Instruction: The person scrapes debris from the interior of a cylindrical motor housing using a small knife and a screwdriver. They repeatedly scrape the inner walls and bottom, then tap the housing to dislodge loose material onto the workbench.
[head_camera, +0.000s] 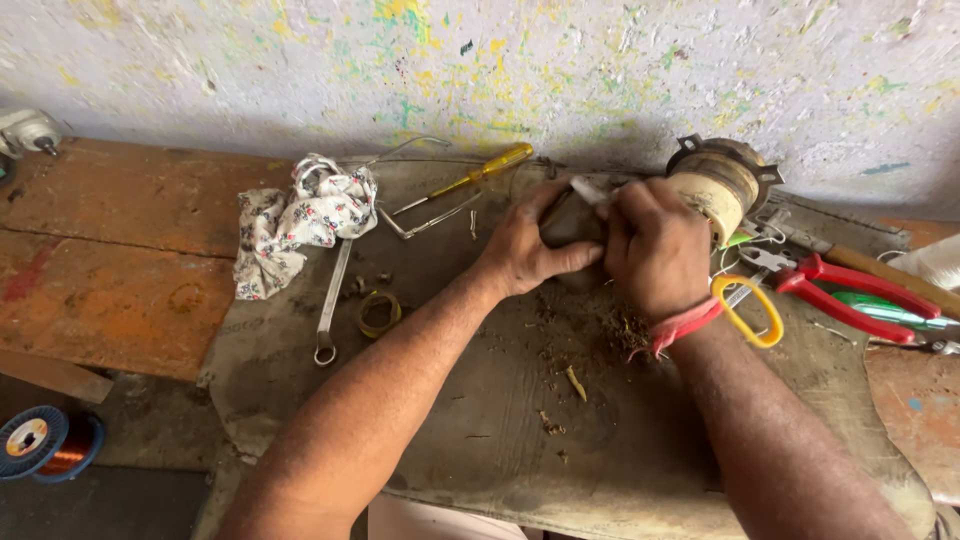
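A: Hands, head view: left hand (525, 250) wrapped around a dark rounded part (565, 222) mid-mat (480, 430); right hand (655, 245) clenched on a thin blade-like tool (590, 190), pressing into it.

B: Probably heavy, stiff, gritty rather than slick. Best gripped around the body, away from the cream-wound coil (712, 195) just beside.

One yellow-handled screwdriver (480, 173), one spanner (331, 300), one red-handled pliers (850, 295), one floral cloth (300, 222), one copper wire spool (48, 445), two hands.
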